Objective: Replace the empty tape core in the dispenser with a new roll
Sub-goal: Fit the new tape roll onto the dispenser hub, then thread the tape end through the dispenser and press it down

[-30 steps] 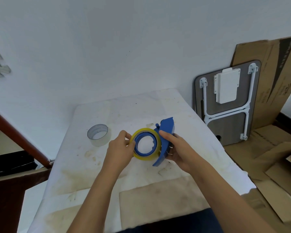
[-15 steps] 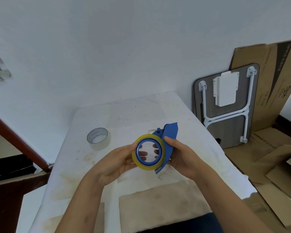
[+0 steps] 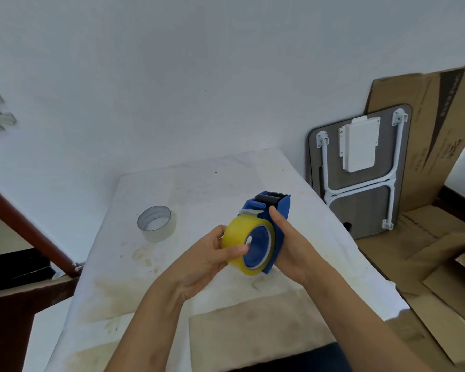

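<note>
A yellow tape roll [image 3: 239,232] sits around the blue hub of the blue tape dispenser [image 3: 275,210], both held above the white table [image 3: 204,183]. My left hand [image 3: 207,260] grips the roll from the left, thumb across its front rim. My right hand [image 3: 293,248] holds the dispenser body from the right, with the forefinger laid along its side. The serrated cutter end points up and away. A loose end of tape shows near the roller at the top of the roll. The empty grey tape core [image 3: 156,222] stands on the table to the left.
A stained beige patch [image 3: 255,336] covers the table's near part. A folded small table [image 3: 360,170] leans on the wall at right, with flattened cardboard [image 3: 440,264] behind and below it. A brown wooden rail [image 3: 24,221] slants at left.
Both hands turned the dispenser and roll, so the roll's broad yellow face and the cutter end now show. My left thumb shifted onto the roll's front rim. The grey core has not moved.
</note>
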Tool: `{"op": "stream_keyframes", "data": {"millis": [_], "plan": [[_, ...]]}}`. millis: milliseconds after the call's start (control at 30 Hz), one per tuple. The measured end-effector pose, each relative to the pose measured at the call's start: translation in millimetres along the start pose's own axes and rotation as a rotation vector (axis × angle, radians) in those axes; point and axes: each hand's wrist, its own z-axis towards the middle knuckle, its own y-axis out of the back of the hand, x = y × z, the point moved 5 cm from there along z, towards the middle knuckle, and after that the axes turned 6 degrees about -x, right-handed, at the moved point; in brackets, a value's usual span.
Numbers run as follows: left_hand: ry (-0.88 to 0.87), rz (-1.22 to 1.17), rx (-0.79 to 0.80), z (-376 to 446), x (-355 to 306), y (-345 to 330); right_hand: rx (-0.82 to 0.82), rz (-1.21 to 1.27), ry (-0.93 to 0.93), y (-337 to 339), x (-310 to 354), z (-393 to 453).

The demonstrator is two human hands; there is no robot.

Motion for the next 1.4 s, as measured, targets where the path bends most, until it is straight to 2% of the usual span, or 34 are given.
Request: {"op": "stream_keyframes", "data": {"millis": [133, 233, 367, 600, 800, 1067, 1400], "plan": [[0.017, -0.044, 0.051, 2, -3, -5, 0.032, 0.017, -0.017, 0, -1, -1], [0.021, -0.055, 0.088, 1, -4, -11, 0.092, -0.093, -0.039, -4, -1, -6], [-0.002, -0.038, 0.065, 2, -2, -15, 0.068, -0.219, -0.022, -2, -1, -2], [-0.040, 0.084, -0.026, 3, 5, -15, -0.245, -0.340, 0.146, 11, 8, 7], [-0.089, 0.125, -0.083, 4, 10, -14, -0.484, -0.453, 0.440, 13, 26, -3], [-0.167, 0.148, -0.188, 6, 8, -14, -0.417, -0.766, 0.513, -7, 34, -12], [-0.202, 0.131, -0.220, 5, 4, -8, -0.350, -0.776, 0.526, -23, 36, -15]]}}
